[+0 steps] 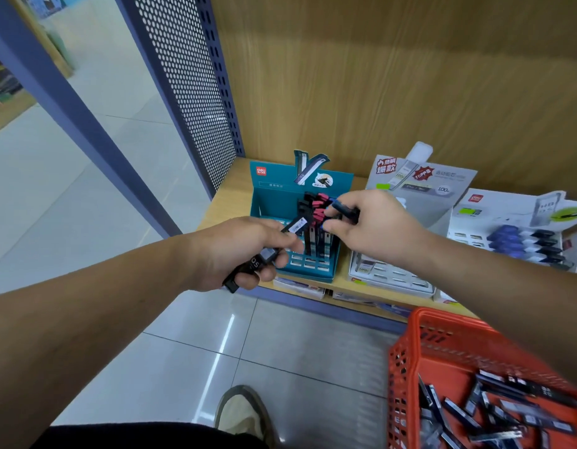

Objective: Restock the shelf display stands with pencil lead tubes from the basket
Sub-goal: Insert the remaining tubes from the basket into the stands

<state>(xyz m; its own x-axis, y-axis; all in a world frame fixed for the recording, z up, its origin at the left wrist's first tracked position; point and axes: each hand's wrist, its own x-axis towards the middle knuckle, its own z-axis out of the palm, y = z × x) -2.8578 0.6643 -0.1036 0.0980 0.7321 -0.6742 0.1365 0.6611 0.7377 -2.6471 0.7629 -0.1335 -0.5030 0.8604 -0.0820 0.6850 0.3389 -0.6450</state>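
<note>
Restocking the shelf (229, 202) from the near-right basket (407, 351), work the left teal stand (264, 202) slot by slot: the left hand (235, 251) grips spare tubes (264, 258); the right hand (374, 225) pinches one tube (345, 210) above it. Lower it upright into a free slot.
</note>
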